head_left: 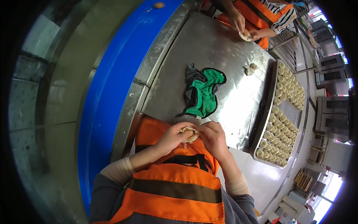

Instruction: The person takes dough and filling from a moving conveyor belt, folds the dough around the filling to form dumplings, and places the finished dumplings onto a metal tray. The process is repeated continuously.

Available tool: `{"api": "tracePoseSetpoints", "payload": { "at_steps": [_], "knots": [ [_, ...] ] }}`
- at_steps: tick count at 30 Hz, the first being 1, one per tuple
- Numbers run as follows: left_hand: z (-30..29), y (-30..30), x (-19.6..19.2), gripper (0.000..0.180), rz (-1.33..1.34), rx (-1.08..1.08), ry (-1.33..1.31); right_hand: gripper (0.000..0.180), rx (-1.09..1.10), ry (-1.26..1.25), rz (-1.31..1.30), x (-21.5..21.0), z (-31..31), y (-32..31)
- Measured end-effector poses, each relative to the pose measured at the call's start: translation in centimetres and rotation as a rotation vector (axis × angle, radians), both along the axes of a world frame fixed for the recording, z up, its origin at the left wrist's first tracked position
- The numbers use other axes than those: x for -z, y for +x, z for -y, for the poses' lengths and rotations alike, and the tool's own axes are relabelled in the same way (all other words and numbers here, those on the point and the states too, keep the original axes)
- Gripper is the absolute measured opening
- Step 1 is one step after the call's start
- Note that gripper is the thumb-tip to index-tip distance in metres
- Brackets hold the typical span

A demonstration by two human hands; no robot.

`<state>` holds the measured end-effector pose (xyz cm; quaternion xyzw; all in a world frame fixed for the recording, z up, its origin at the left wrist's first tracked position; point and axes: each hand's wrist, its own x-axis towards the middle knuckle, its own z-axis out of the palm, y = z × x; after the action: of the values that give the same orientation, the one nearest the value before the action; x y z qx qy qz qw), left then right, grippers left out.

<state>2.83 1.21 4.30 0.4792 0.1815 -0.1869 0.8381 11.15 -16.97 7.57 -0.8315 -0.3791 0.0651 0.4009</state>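
A round, pale dumpling wrapper (191,139) with filling inside rests in my left hand (173,137), its rim partly raised. The fingers of that hand curl around it, and the thumb lies over the filling. From the other side my right hand (212,136) pinches the wrapper's edge. Both hands are just in front of my orange apron (175,177), at the near side of the steel table (167,71). A crumpled green and dark grey cloth (203,93) lies on the table beyond them.
A large tray (274,99) with rows of shaped dumplings (278,127) stands at the right. A small lump (250,69) lies on the far table. Across it, a co-worker in orange holds another wrapper (245,35). A blue conveyor belt (112,86) runs along the left.
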Motion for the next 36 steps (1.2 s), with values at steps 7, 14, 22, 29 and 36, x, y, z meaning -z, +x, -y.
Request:
{"api": "tracePoseSetpoints", "payload": {
  "at_steps": [7,14,22,29,36],
  "knots": [
    [-0.3,-0.1,0.5,0.027,0.088,0.095,0.176,0.020,-0.036,0.001,-0.004,-0.7,-0.4,-0.3],
    [-0.7,0.3,-0.5,0.032,0.008,0.111,-0.009,0.023,0.046,0.020,-0.072,0.9,-0.7,-0.3],
    [-0.3,-0.7,0.7,0.032,0.105,0.093,0.155,0.020,0.006,-0.004,-0.065,-0.3,-0.9,-0.2],
    [-0.2,-0.1,0.0,0.031,0.093,0.125,0.000,0.022,0.008,0.091,-0.147,0.8,-1.2,-0.2],
    [0.1,-0.7,0.0,0.032,0.174,0.056,0.111,0.022,-0.040,0.050,0.073,-0.7,-0.8,-0.1]
  ]
}}
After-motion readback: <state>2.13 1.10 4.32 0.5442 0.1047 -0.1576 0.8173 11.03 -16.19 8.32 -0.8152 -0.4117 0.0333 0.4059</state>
